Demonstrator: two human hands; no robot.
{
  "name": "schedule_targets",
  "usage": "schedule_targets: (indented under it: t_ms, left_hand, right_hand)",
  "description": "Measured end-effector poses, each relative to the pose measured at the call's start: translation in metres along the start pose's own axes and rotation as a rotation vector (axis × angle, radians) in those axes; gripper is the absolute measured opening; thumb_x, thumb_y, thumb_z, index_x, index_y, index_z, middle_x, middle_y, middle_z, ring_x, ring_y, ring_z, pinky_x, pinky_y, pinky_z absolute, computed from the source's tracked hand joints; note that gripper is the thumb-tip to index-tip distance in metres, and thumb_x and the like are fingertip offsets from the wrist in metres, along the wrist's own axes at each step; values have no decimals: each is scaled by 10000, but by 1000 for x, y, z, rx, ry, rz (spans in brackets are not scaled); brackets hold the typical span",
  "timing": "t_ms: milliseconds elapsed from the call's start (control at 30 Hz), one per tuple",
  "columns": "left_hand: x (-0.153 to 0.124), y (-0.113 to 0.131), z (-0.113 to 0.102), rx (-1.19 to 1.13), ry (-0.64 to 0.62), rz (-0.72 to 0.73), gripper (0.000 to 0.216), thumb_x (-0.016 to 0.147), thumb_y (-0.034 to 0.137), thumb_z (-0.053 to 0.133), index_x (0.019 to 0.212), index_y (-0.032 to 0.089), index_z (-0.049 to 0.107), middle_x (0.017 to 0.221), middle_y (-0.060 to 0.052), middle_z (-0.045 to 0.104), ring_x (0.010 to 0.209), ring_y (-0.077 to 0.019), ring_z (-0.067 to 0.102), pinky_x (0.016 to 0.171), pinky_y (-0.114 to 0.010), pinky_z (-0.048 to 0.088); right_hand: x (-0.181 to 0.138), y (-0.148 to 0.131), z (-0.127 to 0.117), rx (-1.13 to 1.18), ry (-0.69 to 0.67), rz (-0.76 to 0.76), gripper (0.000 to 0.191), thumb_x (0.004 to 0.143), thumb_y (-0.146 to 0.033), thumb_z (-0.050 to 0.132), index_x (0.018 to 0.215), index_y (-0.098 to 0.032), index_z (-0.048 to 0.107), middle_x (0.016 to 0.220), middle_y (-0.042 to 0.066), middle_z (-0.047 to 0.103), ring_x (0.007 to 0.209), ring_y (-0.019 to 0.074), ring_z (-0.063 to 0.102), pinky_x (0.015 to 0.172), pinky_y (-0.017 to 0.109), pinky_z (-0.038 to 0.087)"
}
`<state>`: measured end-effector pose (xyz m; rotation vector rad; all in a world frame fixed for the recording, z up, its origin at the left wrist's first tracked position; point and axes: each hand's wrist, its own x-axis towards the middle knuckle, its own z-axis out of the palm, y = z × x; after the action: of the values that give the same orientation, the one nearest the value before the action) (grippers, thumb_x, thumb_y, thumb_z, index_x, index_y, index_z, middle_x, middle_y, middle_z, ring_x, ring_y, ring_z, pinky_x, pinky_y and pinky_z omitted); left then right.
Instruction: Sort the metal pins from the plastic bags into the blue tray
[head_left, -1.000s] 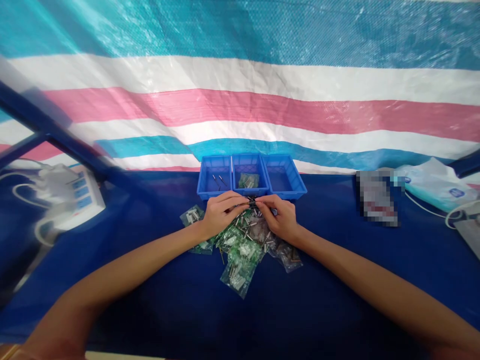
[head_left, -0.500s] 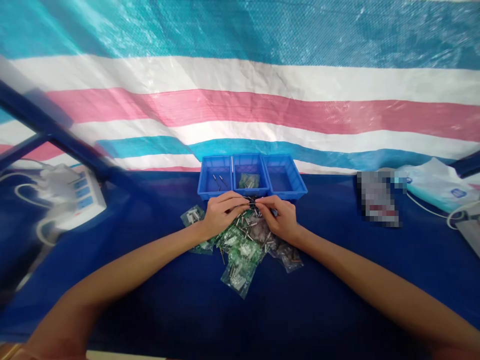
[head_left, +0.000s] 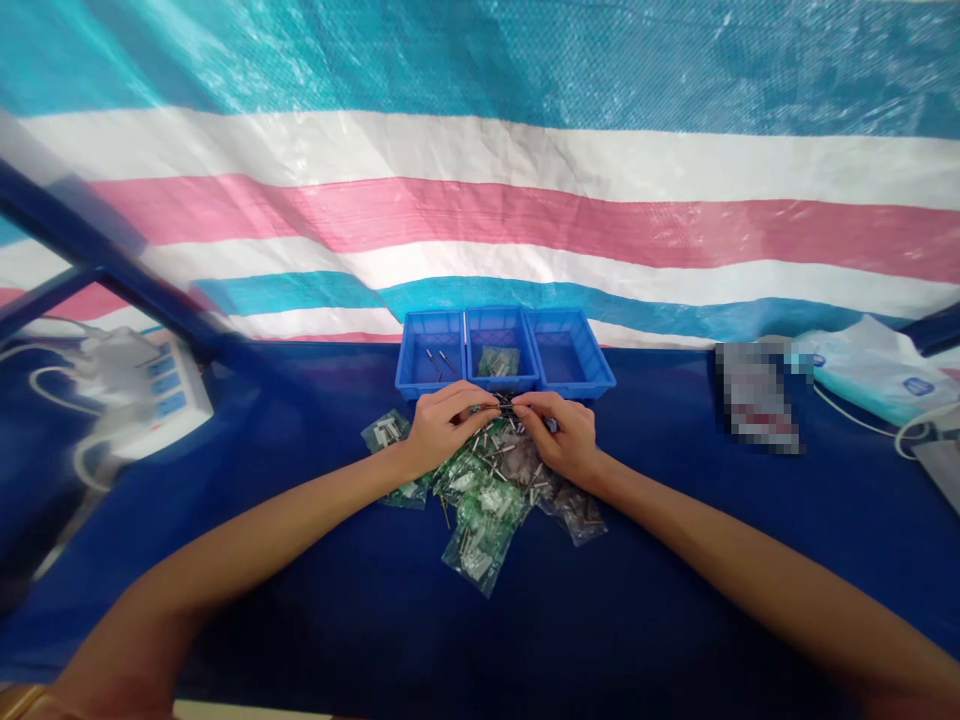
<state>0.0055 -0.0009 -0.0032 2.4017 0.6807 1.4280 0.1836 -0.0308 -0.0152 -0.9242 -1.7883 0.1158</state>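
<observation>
With left hand [head_left: 442, 430] and right hand [head_left: 566, 437] close together, fingertips nearly closed, pinching a thin dark rod [head_left: 508, 408] above a heap of metal bits [head_left: 501, 450] and small plastic bags [head_left: 480, 562] on the blue table [head_left: 675, 600]; just beyond, in the left bin [head_left: 427, 386], a few slim rods [head_left: 444, 358]; in the middle bin [head_left: 499, 320], a filled clear bag [head_left: 499, 361]; beside it, the right bin [head_left: 577, 386]

no readable text, package logo [head_left: 918, 386] illegible
</observation>
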Motion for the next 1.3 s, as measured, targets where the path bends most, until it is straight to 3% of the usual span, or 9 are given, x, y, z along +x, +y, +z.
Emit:
schedule_targets:
  t_ms: [267, 500, 1000, 1300]
  left_hand:
    - [0, -1, 0, 21, -7, 15, 81, 804, 214, 621, 815, 138, 646, 792, -55, 663, 456, -36, 477, 477, -173, 451]
    - [0, 0, 0, 27, 5, 63, 72, 807, 189, 612, 842, 137, 648, 798, -65, 668, 587, -81, 586, 540, -189, 492]
    - [-1, 0, 0, -1, -40, 15, 90, 832, 204, 576, 854, 138, 633, 833, -64, 649, 422, -16, 430, 447, -163, 422]
    - [0, -1, 1, 1, -45, 16, 89, 827, 218, 589, 847, 137, 618, 830, -62, 644, 436, -24, 445, 462, -171, 428]
  right_hand:
    - [0, 0, 0, -25, -15, 5, 138, 871, -242, 493, 862, -187, 620, 517, -29, 636, 387, 77, 540, 406, 184, 406]
    - [-1, 2, 1, 17, -13, 0, 109, 863, -218, 506, 860, -181, 608, 546, -15, 655, 434, 92, 589, 428, 184, 430]
    - [0, -1, -1, -10, -15, 11, 105, 857, -216, 508, 864, -189, 610, 519, -28, 630, 415, 89, 567, 425, 185, 417]
    - [1, -2, -1, -42, 3, -16, 107, 864, -223, 503, 866, -189, 605, 427, -72, 508, 346, 65, 448, 401, 179, 373]
